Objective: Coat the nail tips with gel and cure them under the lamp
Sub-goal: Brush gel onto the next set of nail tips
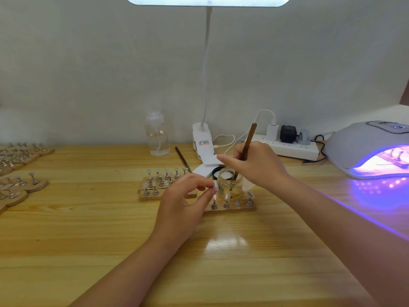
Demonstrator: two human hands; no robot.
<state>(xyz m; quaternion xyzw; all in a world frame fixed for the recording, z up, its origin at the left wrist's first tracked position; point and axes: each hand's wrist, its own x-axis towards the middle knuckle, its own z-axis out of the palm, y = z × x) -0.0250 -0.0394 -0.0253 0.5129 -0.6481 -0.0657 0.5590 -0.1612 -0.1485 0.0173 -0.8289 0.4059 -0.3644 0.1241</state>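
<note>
A glowing lamp [374, 151] sits at the bench's [88, 240] right. Right hand [254, 165] grips a brush [249, 140] dipped in the jar [230, 182]; left hand's [179, 204] fingers [205, 185] pinch a nail tip [215, 185] beside it.

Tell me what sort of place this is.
Probably a nail-art workbench: rows of nail tips on stands, a lit curing lamp glowing purple, and a gel jar with a brush dipped in.

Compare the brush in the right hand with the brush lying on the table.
The brush in the right hand stands nearly upright, its tip dipped into the glass jar. The spare brush lies flat on the table, untouched. Both have slim dark-brown handles.
</note>
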